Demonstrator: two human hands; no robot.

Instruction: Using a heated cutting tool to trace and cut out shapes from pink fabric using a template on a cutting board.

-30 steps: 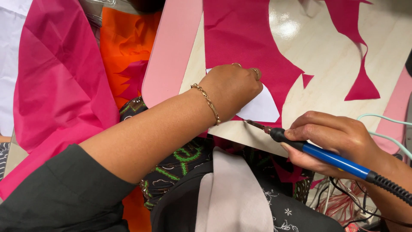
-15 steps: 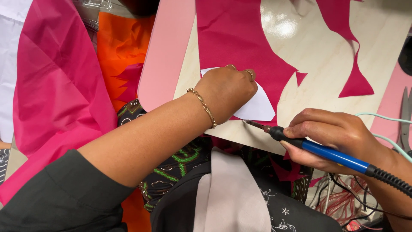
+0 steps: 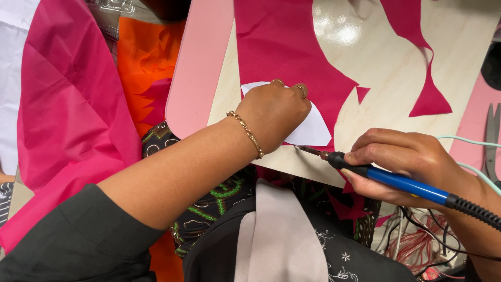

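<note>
My left hand (image 3: 274,112) presses flat on a white paper template (image 3: 313,128) that lies on magenta fabric (image 3: 284,49) spread over a pale wooden board (image 3: 376,68). A gold bracelet (image 3: 245,133) circles that wrist. My right hand (image 3: 404,164) grips a blue-handled hot cutting tool (image 3: 402,183), held like a pen. Its metal tip (image 3: 308,151) touches the fabric at the template's lower edge, close to my left hand. A black cord runs off the tool to the right.
A large sheet of magenta fabric (image 3: 68,120) hangs at the left, with orange fabric (image 3: 148,62) beside it. A pink board edge (image 3: 195,78) borders the wooden board. Scissors (image 3: 490,138) lie at the far right. Wires (image 3: 417,240) and cut scraps sit below the board.
The view has shifted slightly. My left hand stays pressed on the template, and the tool tip stays at its lower edge with hardly any movement.
</note>
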